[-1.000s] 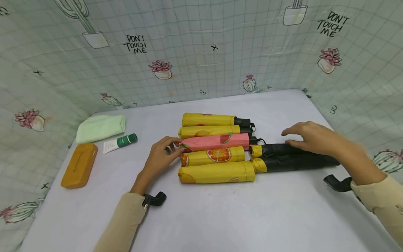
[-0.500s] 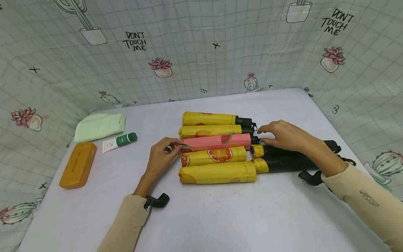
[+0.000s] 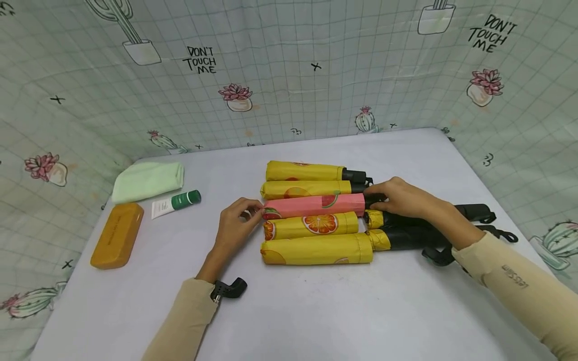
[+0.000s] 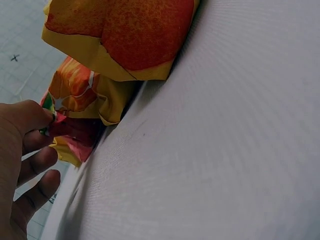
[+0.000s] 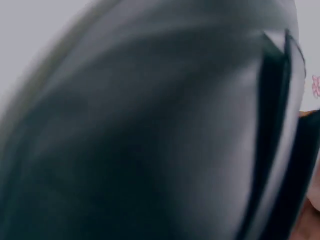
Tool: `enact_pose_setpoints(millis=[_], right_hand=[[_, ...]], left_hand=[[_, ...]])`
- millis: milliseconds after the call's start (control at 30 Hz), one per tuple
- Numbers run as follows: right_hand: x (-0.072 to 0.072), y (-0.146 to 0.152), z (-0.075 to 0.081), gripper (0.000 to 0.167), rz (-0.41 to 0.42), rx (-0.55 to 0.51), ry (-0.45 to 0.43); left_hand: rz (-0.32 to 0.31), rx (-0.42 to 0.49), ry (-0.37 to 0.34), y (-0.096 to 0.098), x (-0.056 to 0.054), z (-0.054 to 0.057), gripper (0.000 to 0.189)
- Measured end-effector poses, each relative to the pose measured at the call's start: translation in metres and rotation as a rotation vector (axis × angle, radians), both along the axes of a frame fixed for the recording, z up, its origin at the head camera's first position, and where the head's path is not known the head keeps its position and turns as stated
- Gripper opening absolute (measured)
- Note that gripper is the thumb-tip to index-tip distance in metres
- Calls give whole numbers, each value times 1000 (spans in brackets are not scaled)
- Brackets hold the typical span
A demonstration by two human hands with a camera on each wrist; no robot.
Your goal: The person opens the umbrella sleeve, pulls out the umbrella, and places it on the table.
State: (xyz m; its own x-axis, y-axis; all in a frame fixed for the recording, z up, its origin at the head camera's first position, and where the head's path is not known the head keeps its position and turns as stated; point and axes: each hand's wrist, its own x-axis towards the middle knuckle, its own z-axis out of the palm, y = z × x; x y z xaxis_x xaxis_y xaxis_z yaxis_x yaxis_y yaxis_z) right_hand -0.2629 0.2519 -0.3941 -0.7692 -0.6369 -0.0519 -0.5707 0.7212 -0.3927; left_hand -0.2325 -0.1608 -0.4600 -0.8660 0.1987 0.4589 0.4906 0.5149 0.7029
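A pink watermelon-print folding umbrella lies in the middle of a row of folding umbrellas on the white table, seen in the head view. My left hand pinches its left end between thumb and finger; the left wrist view shows the pinched pink and green cloth, with the other fingers loosely bent. My right hand grips the black handle at its right end. Beyond it lie two yellow umbrellas. Nearer lie two yellow, orange-print umbrellas with long black parts, beneath my right forearm. Black material fills most of the right wrist view.
At the left of the table are a folded pale green cloth, a white and green tube and an orange-brown case. A printed curtain stands behind the table.
My right hand has moved left from over the long black parts to the pink umbrella's handle and now grips it. My left hand has stayed at the pink end.
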Motion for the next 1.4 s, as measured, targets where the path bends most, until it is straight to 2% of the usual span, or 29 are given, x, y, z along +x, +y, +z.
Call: enact_pose_setpoints(millis=[167, 400, 500, 633, 733, 867, 1000, 1400], right_hand=[[2, 5, -2, 38, -22, -34, 64], [5, 4, -2, 39, -55, -99, 98], [6, 2, -2, 38, -57, -122, 105], [7, -1, 1, 38, -77, -114, 52], [8, -1, 2, 38, -62, -110, 57], [9, 2, 3, 37, -10, -117, 118], [10, 4, 3, 37, 17, -128, 142], [15, 10, 12, 35, 11, -113, 191]], left_hand=[[-6, -8, -3, 0, -1, -3, 10], [10, -21, 1, -2, -1, -4, 9], [18, -26, 1, -3, -1, -3, 9], [27, -25, 4, -3, 0, -3, 10], [25, -23, 4, -4, 1, -4, 10], [18, -28, -1, -3, 0, -4, 10], [26, -33, -5, -2, 0, -4, 10], [31, -41, 8, -3, 0, -5, 8]])
